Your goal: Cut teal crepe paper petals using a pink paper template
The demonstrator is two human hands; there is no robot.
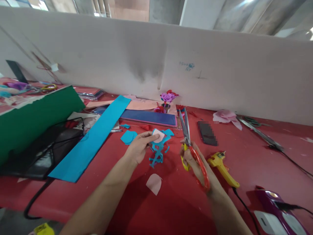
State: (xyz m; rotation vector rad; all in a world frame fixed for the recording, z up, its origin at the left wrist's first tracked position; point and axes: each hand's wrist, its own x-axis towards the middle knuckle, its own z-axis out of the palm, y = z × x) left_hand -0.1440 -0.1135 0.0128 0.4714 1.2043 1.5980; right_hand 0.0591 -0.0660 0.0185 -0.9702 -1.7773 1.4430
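Over the middle of the red table, my left hand [139,147] is closed, pinching a small pale pink petal-shaped cutout [158,134] with blue material showing behind its edge. My right hand [193,160] grips scissors [186,129] with one red and one yellow handle; the blades point away from me and stand slightly apart. Thin blue scraps [157,153] lie below the held cutout. To the left of them rest blue rounded cutouts [128,137]. Another pink petal cutout [154,184] lies flat nearer to me, between my forearms.
A long blue strip [95,140] and a green sheet [36,120] lie at left. Purple and red craft flowers [167,97] stand behind. To the right are a dark phone [206,133], a yellow glue gun [223,169] and a purple corded device [276,205]. A white partition [97,55] borders the table.
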